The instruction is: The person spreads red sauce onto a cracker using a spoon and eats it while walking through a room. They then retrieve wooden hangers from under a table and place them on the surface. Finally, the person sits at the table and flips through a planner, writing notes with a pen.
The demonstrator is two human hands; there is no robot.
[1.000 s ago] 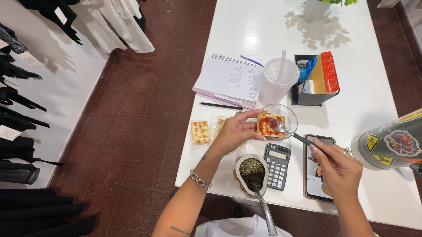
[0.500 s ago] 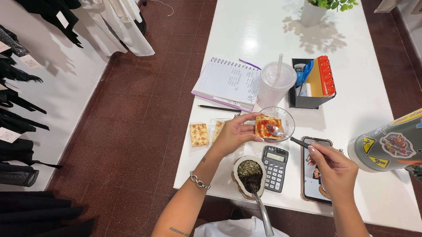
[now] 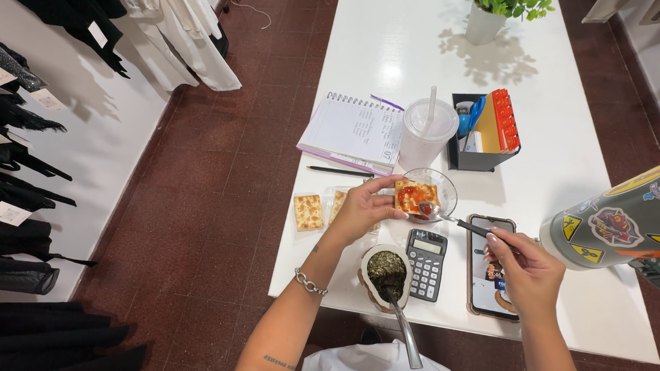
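My left hand (image 3: 365, 208) holds a square cracker (image 3: 414, 195) covered with red jam, just over a small glass bowl (image 3: 441, 185). My right hand (image 3: 525, 269) grips a spoon (image 3: 449, 217) by its dark handle. The spoon's tip touches the jam on the cracker's lower right edge. Another plain cracker (image 3: 307, 211) lies on the white table (image 3: 572, 168), left of my left hand.
A gourd cup of green herb with a metal straw (image 3: 388, 275) stands near the front edge, beside a calculator (image 3: 425, 263) and a phone (image 3: 488, 280). Behind are a spiral notebook (image 3: 352, 130), a pencil (image 3: 338, 171), a lidded plastic cup (image 3: 427, 134), a desk organiser (image 3: 487, 133) and a stickered flask (image 3: 629, 216).
The spoon stays on the cracker and has shifted slightly along its jam. My right hand has moved a little nearer to me; the left holds steady.
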